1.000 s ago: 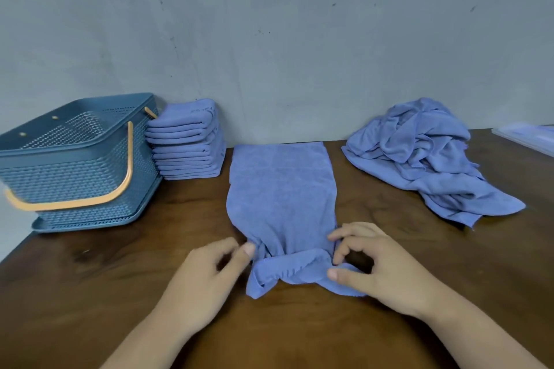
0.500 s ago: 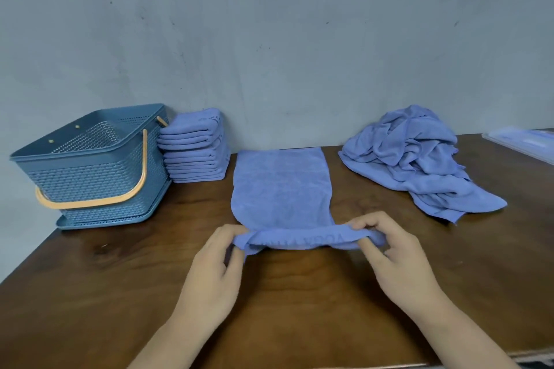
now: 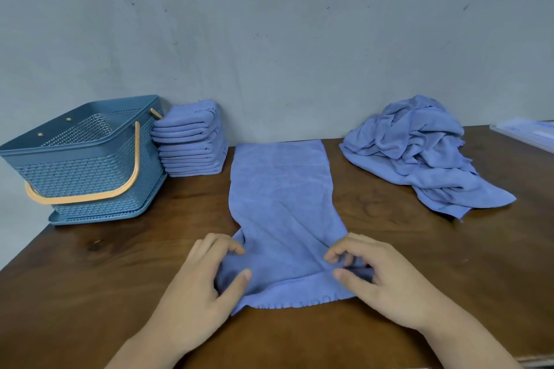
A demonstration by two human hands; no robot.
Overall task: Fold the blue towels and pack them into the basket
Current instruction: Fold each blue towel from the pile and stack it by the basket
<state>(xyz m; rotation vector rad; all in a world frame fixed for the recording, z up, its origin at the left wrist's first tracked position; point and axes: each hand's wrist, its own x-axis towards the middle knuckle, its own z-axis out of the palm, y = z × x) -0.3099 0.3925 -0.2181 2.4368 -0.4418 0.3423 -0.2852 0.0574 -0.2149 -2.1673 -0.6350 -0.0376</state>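
A blue towel [image 3: 281, 204] lies as a long strip on the wooden table [image 3: 389, 249], running from the wall toward me. My left hand [image 3: 207, 284] pinches its near left corner between thumb and fingers. My right hand [image 3: 377, 275] pinches the near right corner the same way. The near edge is slightly bunched between the hands. A blue plastic basket [image 3: 87, 165] with an orange handle stands at the far left. Beside it, against the wall, sits a stack of folded blue towels [image 3: 192, 144]. A heap of unfolded blue towels [image 3: 419, 153] lies at the far right.
A grey wall closes off the back of the table. A pale flat object [image 3: 527, 132] lies at the far right edge. The table's left edge runs diagonally past the basket. Bare wood shows between the strip towel and the heap.
The towel's near edge, held lifted and stretched half a second ago, now lies lower and closer to me. Both hands have drawn back toward me, still pinching the corners.
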